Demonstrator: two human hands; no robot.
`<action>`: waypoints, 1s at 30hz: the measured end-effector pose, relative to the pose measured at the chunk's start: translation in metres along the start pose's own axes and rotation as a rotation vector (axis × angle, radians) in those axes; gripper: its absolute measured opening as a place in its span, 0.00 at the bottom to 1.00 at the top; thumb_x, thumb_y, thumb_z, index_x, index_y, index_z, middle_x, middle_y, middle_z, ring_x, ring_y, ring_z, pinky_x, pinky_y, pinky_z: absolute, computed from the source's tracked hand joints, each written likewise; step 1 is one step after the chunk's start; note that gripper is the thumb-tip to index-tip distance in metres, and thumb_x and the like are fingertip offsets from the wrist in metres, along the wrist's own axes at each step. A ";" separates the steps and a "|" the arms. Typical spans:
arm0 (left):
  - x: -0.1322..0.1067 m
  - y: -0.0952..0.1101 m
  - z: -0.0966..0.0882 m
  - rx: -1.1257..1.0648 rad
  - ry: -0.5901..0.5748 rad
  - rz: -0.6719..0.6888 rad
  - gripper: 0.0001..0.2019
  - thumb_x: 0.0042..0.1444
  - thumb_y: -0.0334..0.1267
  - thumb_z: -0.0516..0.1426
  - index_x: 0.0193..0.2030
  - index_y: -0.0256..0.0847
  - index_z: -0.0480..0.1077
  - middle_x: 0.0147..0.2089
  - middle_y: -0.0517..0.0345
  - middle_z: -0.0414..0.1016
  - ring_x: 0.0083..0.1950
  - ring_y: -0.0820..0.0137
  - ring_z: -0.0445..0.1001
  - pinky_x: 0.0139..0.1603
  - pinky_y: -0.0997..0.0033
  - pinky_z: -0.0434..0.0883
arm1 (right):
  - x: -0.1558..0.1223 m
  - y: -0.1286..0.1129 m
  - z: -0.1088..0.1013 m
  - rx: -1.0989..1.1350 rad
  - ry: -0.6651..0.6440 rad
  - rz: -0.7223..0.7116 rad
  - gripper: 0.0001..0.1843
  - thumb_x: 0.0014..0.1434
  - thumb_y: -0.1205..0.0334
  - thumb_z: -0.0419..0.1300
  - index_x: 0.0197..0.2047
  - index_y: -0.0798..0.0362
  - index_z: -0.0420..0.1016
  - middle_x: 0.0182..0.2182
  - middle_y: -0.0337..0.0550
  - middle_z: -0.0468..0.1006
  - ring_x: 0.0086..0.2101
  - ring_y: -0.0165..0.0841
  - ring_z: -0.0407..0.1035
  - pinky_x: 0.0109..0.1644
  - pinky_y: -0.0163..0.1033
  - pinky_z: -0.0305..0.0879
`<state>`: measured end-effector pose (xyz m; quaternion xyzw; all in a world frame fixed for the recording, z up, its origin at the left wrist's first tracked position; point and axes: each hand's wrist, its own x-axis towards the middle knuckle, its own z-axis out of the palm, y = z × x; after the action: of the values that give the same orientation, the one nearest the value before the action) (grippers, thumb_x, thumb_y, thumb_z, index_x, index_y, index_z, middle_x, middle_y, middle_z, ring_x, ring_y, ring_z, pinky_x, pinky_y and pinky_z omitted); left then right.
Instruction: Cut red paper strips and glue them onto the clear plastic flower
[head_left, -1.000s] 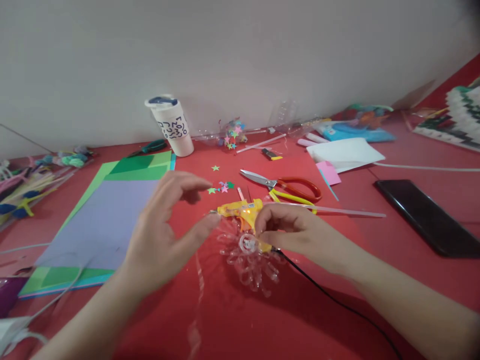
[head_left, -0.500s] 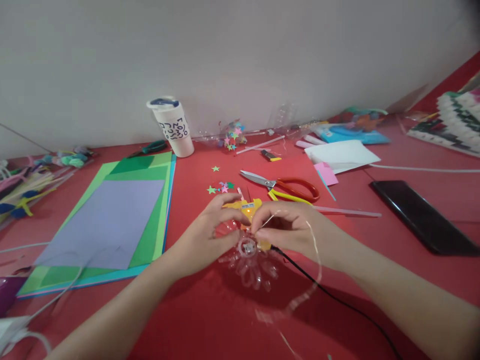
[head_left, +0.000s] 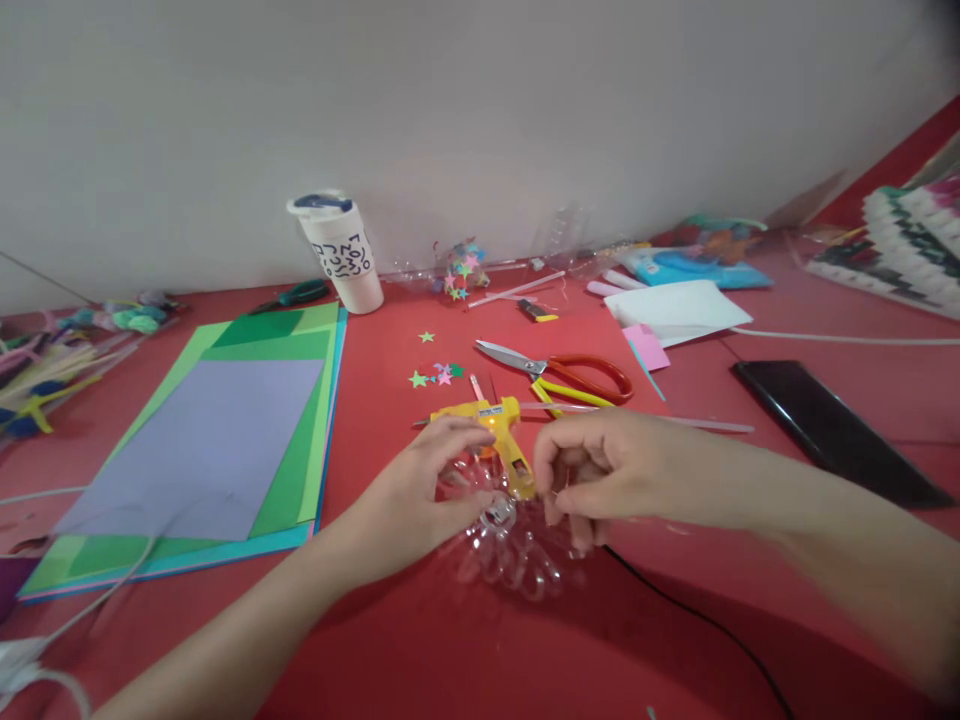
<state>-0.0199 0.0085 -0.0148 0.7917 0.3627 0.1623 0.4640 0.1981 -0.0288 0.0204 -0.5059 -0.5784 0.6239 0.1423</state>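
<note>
A clear plastic flower-like piece with looped petals [head_left: 525, 565] and a small ring at its centre stands low over the red table. My left hand [head_left: 424, 490] curves around its left side, thumb at the centre ring and fingers over the upper loops, holding it. Just right of it, my right hand [head_left: 600, 465] is closed in a pinch; a thin whitish string barely shows at the fingertips. Behind the piece lies a yellow glue gun [head_left: 517, 465] with a small orange light, its nozzle pointing left and its black cord running under my right hand.
Beyond the glue gun lie scissors [head_left: 577, 375] and star cutouts [head_left: 444, 374]. Coloured paper sheets [head_left: 210, 440] cover the left side, with a white tumbler [head_left: 349, 260] behind. A black phone [head_left: 836, 430] and white paper [head_left: 675, 310] lie right. A white cable [head_left: 112, 585] crosses the left front.
My right hand has moved right and slightly down, away from the centre ring, uncovering the glue gun's handle. The string that looped below it no longer shows clearly. My left hand stays at the plastic piece.
</note>
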 end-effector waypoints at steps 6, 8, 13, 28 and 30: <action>-0.007 0.003 -0.002 0.060 0.037 -0.012 0.17 0.54 0.36 0.58 0.52 0.45 0.67 0.56 0.54 0.65 0.57 0.65 0.66 0.58 0.61 0.64 | -0.003 -0.008 0.008 -0.701 0.390 -0.110 0.09 0.54 0.72 0.54 0.34 0.49 0.72 0.30 0.36 0.77 0.29 0.30 0.69 0.30 0.33 0.57; -0.009 0.005 -0.005 0.073 0.024 -0.004 0.17 0.54 0.38 0.58 0.52 0.47 0.67 0.56 0.56 0.65 0.57 0.66 0.66 0.60 0.62 0.62 | -0.002 -0.009 0.010 -0.795 0.427 -0.142 0.08 0.55 0.71 0.55 0.31 0.51 0.72 0.29 0.36 0.76 0.28 0.30 0.67 0.30 0.34 0.54; -0.009 0.012 -0.018 0.047 0.034 -0.035 0.10 0.57 0.45 0.56 0.44 0.48 0.71 0.55 0.58 0.65 0.59 0.65 0.65 0.61 0.60 0.60 | 0.003 -0.004 0.014 -0.809 0.451 -0.289 0.08 0.59 0.69 0.56 0.28 0.52 0.69 0.29 0.36 0.74 0.29 0.29 0.66 0.31 0.33 0.54; 0.013 0.014 -0.004 0.116 -0.041 0.075 0.08 0.54 0.29 0.54 0.36 0.44 0.72 0.51 0.59 0.71 0.50 0.68 0.71 0.51 0.67 0.67 | -0.001 0.004 0.016 -0.959 0.448 -0.506 0.10 0.61 0.73 0.54 0.35 0.54 0.75 0.34 0.43 0.75 0.35 0.34 0.69 0.37 0.39 0.62; 0.010 0.014 -0.006 0.142 -0.045 0.045 0.06 0.54 0.31 0.54 0.35 0.44 0.72 0.47 0.60 0.74 0.41 0.71 0.72 0.42 0.70 0.68 | 0.000 0.006 0.016 -0.973 0.433 -0.489 0.11 0.61 0.74 0.53 0.34 0.54 0.76 0.33 0.43 0.75 0.34 0.34 0.69 0.36 0.39 0.62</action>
<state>-0.0103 0.0146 -0.0004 0.8340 0.3450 0.1288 0.4108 0.1879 -0.0400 0.0126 -0.4808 -0.8561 0.1182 0.1483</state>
